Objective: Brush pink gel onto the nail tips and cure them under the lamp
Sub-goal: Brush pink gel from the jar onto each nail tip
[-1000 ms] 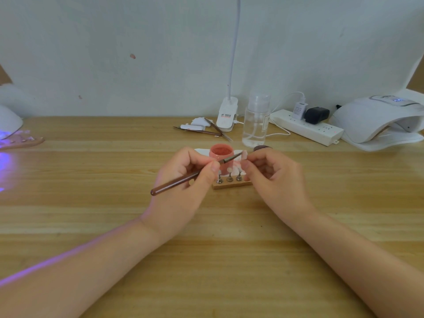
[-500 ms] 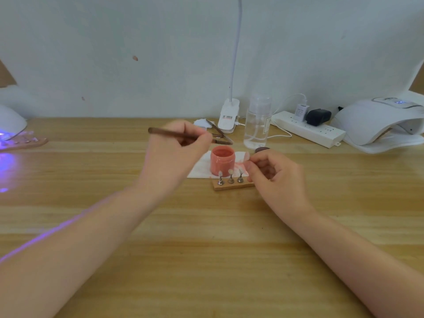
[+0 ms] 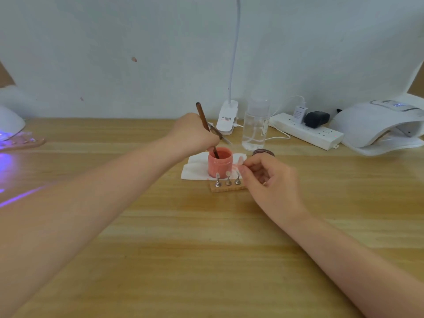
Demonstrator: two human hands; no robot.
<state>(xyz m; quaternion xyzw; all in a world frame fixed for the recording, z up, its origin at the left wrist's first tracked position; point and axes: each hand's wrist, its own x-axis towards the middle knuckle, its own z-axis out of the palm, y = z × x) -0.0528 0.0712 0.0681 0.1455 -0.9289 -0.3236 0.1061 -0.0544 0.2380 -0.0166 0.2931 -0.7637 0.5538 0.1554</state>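
Brush [image 3: 205, 125] tip inside pink gel jar [image 3: 219, 163]

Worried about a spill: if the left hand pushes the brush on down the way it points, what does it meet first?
Probably the gel inside the pink jar; the brush tip held by the left hand is already within its mouth.

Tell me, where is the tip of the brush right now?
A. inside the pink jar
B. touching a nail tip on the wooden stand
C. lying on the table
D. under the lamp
A: the left hand holds the brush with its lower end dipped into the open pink jar, away from the nail tips.
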